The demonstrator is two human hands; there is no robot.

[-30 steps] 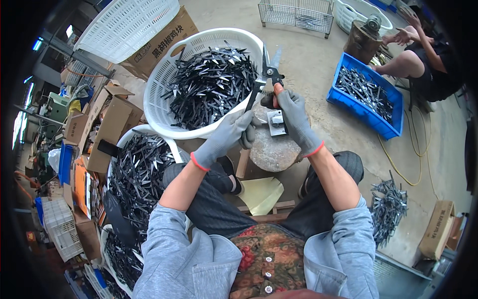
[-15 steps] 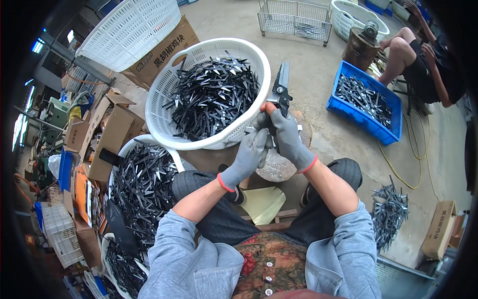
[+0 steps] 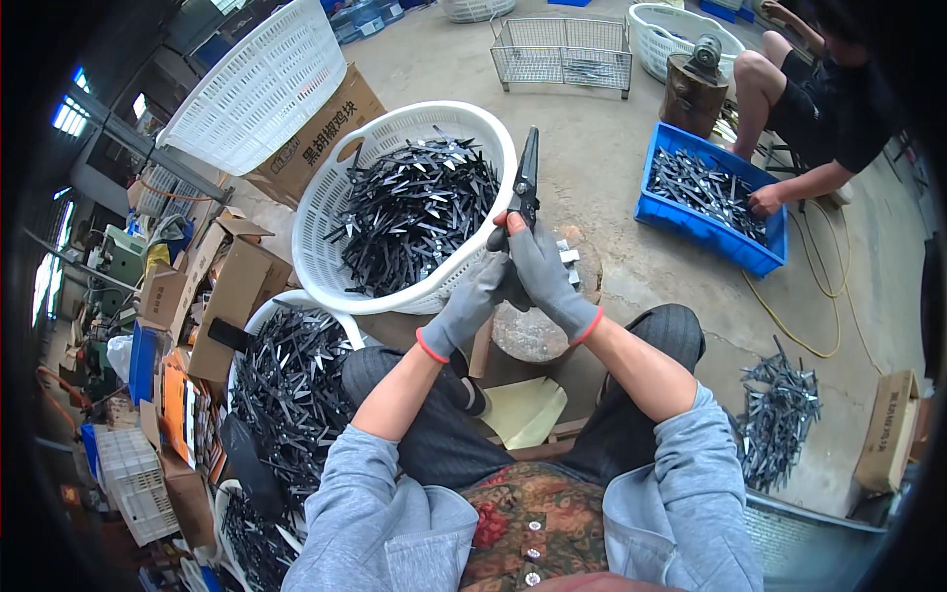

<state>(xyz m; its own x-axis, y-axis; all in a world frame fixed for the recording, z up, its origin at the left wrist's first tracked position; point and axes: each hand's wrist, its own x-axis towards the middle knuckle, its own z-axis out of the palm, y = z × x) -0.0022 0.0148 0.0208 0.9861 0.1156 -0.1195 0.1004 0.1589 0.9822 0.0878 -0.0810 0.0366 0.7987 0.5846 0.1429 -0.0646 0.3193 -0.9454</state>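
Just in front of the large white basket [image 3: 314, 237], I hold a pair of dark shears [image 3: 526, 176] upright with the blades together, pointing away from me. My right hand [image 3: 550, 278], in a grey glove with orange fingertips, grips the shears near the pivot, its thumb up along them. My left hand [image 3: 472, 301], gloved alike, is closed on the handle end, which the fingers mostly hide. Below both hands stands a round block [image 3: 538, 333] with small metal pieces [image 3: 567, 255] on its top. Many loose black blades [image 3: 419, 212] fill the basket.
Another blade-filled basket [image 3: 357, 335] stands at my left knee. At the right, a person reaches into a blue crate [image 3: 710, 245] of blades. A blade pile [image 3: 779, 419] lies on the floor near a yellow hose [image 3: 831, 296]. A wire basket [image 3: 562, 49] stands farther off.
Both my hands and the shears have shifted slightly left, and the blades have turned edge-on. The person at the right has lowered a hand into the blue crate. My view has shifted a little.
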